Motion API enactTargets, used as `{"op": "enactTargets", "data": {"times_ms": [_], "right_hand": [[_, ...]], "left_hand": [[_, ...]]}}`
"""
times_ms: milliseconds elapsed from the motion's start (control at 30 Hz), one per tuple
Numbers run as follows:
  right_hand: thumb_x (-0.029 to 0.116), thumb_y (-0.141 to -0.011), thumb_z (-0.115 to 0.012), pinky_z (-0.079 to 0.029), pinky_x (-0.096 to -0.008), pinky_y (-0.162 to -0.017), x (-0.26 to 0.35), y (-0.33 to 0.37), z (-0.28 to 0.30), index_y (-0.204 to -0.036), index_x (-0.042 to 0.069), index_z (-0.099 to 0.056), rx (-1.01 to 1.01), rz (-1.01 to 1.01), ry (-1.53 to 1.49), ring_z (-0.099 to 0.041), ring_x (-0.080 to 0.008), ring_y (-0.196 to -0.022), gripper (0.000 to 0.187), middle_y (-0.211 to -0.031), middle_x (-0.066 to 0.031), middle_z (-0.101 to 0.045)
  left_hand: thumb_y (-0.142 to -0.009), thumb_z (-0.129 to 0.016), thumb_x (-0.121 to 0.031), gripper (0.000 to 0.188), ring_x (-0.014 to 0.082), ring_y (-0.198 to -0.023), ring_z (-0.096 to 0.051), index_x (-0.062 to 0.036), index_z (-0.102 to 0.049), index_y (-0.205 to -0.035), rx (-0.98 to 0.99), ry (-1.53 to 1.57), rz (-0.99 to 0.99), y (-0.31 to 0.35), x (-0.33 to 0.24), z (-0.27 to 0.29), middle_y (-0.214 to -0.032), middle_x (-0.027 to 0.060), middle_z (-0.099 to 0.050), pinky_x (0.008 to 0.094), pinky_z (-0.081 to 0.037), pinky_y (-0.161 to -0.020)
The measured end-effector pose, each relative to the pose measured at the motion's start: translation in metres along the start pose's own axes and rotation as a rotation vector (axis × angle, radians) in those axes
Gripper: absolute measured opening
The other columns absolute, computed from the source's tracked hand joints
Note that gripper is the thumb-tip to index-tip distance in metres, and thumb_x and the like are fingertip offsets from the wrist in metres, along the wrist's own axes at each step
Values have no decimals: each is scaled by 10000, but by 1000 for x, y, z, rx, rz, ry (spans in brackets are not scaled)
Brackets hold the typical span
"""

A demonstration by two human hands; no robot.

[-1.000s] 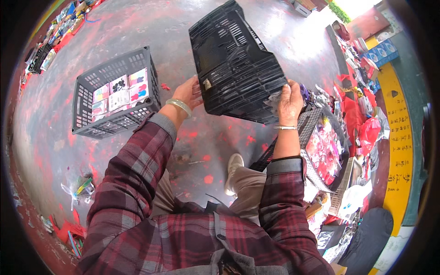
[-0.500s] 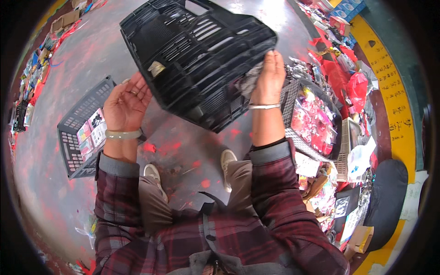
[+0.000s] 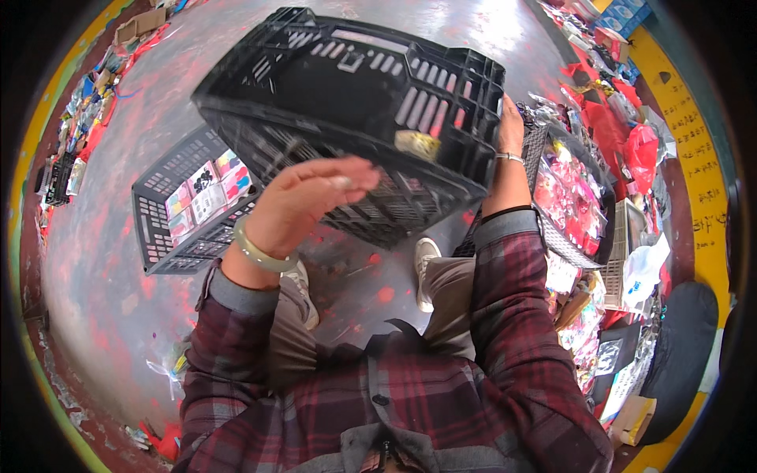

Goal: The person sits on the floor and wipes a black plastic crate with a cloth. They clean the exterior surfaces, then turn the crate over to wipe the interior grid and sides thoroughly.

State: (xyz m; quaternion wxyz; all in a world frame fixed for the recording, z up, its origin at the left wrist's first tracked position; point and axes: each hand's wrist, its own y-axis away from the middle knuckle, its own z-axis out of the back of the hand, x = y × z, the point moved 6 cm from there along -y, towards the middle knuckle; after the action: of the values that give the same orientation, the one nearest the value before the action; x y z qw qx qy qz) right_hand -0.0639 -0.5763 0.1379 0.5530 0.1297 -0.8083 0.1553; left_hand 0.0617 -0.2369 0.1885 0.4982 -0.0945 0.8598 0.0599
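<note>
A black plastic crate [image 3: 315, 91] with slotted sides is tilted in the air in front of me, its inside hidden. On one corner of it sticks a torn yellowish label [image 3: 418, 144]. My right hand [image 3: 509, 130] grips the crate's right side, fingers partly hidden behind the edge. Just in front of the crate's near lower side is my left hand [image 3: 307, 193], fingers stretched out and slightly blurred; I cannot tell whether it touches the crate. On the floor to the left stands another dark crate [image 3: 162, 209] holding flat packs with colourful shapes [image 3: 209, 189].
At the right stands a dark woven basket [image 3: 564, 236] of pink and red packets [image 3: 572, 193]. Beside it are a beige crate [image 3: 615, 272], a white plastic bag [image 3: 643, 272] and loose packages. A black cushion-like object [image 3: 686, 355] lies farther right. More goods line the far left wall.
The raised crate has turned and tipped, showing different slotted faces. My left hand has swung right from beside the crate to in front of it. My right hand stays on its right side.
</note>
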Motion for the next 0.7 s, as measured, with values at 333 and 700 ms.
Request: {"op": "enactTargets", "data": {"times_ms": [333, 700], "right_hand": [[199, -901, -505, -517, -367, -675, 30, 33, 104, -886, 32, -589, -263, -105, -245, -605, -242, -720, 187, -812, -102, -626], [164, -915, -556, -480, -302, -850, 104, 236, 3, -1117, 44, -627, 608, 106, 435, -593, -185, -997, 246, -1109, -96, -632]], "left_hand": [[-895, -488, -45, 394, 182, -1117, -548, 12, -487, -1285, -9, -340, -22, 23, 11, 8, -1181, 127, -593, 285, -428, -939], [-890, -577, -122, 492, 177, -1220, -453, -21, -422, -1346, 51, -220, 38, 85, 89, -32, -1323, 86, -490, 317, -382, -996]]}}
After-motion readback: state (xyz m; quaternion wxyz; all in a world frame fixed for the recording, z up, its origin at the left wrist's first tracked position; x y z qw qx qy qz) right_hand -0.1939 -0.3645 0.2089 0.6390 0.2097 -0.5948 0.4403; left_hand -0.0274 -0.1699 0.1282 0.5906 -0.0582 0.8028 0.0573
